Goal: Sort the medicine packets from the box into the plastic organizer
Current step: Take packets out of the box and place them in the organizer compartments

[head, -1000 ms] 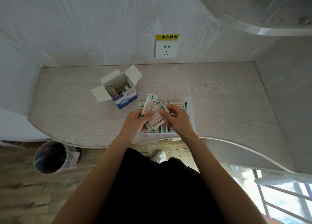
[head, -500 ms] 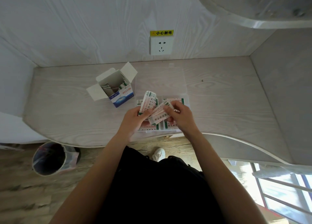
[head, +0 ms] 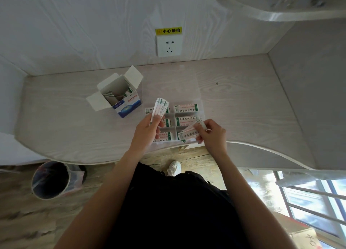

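A clear plastic organizer (head: 172, 115) with several compartments sits near the desk's front edge, its lid open toward the wall. Flat white, pink and green medicine packets lie in its compartments. My left hand (head: 148, 130) grips a small upright stack of packets (head: 159, 108) over the organizer's left column. My right hand (head: 211, 134) pinches one packet (head: 187, 133) low over the front right compartment. The open white and blue medicine box (head: 119, 97) stands left of the organizer, with a few packets still visible inside.
The light wooden desk (head: 243, 108) sits in a walled alcove with a wall socket (head: 169, 45) behind. A curved shelf (head: 271, 5) overhangs the upper right. A lined bin (head: 51, 181) stands on the floor at left, and a window railing (head: 309, 202) is at lower right.
My hands have separated. The right hand drew one packet off the stack and carried it right and down over the front right compartment, while the left keeps the stack.
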A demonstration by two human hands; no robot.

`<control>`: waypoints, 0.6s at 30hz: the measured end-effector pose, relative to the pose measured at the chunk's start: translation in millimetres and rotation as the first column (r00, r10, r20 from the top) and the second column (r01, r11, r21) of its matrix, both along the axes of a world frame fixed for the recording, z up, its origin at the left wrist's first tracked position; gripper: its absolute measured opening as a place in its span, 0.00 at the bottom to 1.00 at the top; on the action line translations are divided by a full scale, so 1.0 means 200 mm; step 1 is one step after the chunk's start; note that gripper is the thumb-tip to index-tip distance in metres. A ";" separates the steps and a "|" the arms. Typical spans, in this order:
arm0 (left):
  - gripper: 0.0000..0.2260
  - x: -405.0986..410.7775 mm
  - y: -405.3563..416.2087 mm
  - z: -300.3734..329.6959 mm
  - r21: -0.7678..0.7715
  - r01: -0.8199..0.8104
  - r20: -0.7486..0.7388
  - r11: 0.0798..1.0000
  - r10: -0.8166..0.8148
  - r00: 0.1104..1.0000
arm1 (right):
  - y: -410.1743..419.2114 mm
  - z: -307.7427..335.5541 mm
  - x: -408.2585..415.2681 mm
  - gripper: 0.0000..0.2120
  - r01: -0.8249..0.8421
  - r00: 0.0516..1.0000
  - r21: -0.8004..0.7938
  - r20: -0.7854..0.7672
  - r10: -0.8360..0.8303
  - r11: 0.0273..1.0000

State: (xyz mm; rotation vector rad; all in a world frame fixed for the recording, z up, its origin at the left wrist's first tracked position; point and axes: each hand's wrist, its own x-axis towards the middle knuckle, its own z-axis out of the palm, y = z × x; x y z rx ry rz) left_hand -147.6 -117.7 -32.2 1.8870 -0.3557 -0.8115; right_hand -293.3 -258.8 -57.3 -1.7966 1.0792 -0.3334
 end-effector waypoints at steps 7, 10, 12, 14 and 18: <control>0.15 -0.02 0.02 -0.01 -0.039 -0.018 -0.022 0.999 0.017 1.000 | -0.03 0.01 0.03 0.21 -0.254 0.892 -0.396 -0.448 0.056 0.882; 0.15 -0.02 0.03 -0.01 -0.044 -0.020 -0.021 0.999 0.019 1.000 | -0.04 0.02 0.04 0.22 -0.291 0.848 -0.425 -0.530 0.025 0.857; 0.15 -0.03 0.02 0.00 -0.052 0.008 0.003 0.999 -0.008 1.000 | -0.02 0.02 0.05 0.22 -0.343 0.820 -0.464 -0.572 0.019 0.817; 0.14 -0.05 0.01 0.01 -0.043 0.070 0.064 0.997 -0.067 0.996 | -0.01 0.02 0.05 0.20 -0.350 0.824 -0.504 -0.566 0.003 0.790; 0.14 -0.09 -0.03 0.00 0.075 0.239 0.263 0.968 -0.250 0.932 | 0.01 0.00 0.05 0.21 -0.413 0.812 -0.573 -0.584 0.002 0.708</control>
